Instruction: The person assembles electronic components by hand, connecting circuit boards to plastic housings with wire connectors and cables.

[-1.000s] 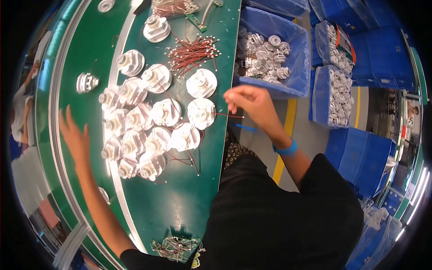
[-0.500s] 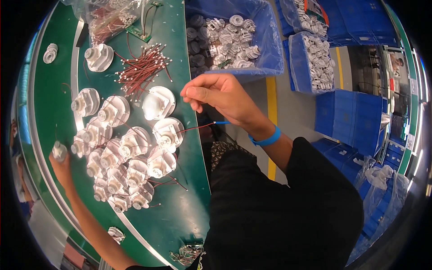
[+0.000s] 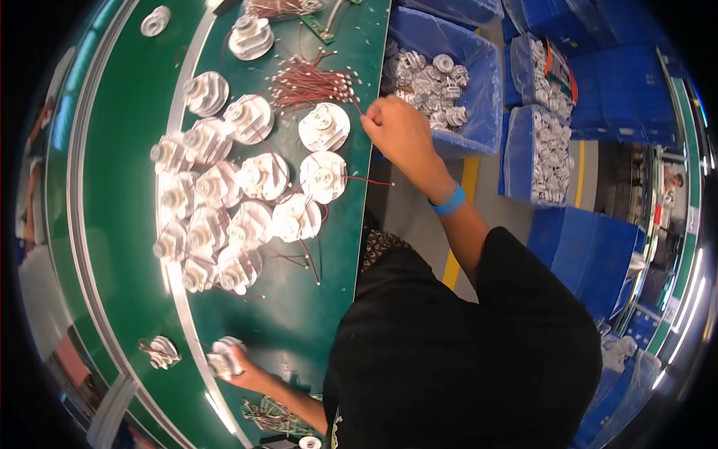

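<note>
My left hand [image 3: 247, 372] grips a white round plastic housing [image 3: 224, 358] above the near part of the green bench. My right hand [image 3: 402, 136] is closed in a pinch at the bench's right edge. Between its fingertips is the end of a dark red wire [image 3: 358, 107], beside a bundle of red wires [image 3: 310, 84] with white connector ends. Left of and below the bundle stand several white round housings [image 3: 324, 127], many with thin red wires. One housing [image 3: 324, 177] has its wire stretching past the bench edge.
A green belt [image 3: 123, 224] with metal rails runs along the left, carrying a loose white part [image 3: 155, 22] and a wired part [image 3: 160, 352]. Blue lined bins [image 3: 486, 112] of white parts stand right of the bench. Circuit boards with wires [image 3: 273, 416] lie at the near end.
My left hand, with a housing, has come from the belt side to the near part of the bench. My right hand has moved to the wire bundle and pinched a wire. The whole view has shifted.
</note>
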Motion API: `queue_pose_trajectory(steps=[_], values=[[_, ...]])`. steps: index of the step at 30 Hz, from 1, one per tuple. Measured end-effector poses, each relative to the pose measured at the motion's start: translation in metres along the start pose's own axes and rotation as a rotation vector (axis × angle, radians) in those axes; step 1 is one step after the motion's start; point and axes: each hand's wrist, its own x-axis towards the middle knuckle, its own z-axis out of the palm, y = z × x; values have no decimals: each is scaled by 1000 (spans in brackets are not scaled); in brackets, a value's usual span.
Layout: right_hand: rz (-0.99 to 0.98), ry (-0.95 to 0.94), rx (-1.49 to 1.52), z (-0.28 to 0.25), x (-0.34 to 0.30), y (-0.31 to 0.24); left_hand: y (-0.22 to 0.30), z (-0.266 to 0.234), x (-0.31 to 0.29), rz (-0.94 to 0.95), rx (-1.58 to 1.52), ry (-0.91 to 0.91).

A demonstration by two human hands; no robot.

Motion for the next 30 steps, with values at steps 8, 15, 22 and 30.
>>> queue_pose_trajectory(steps=[8,15,22,30], values=[[-32,-60,64,14,10,3,17,21,-73,140,-288,-81],[-183,-86,-223,6,39,19,8,11,-75,85,-116,-127],[94,-200,645,-9,74,-10,-1,18,-85,77,-249,-50],[191,-489,278,-100,107,-11,6,27,-87,67,-386,-13]])
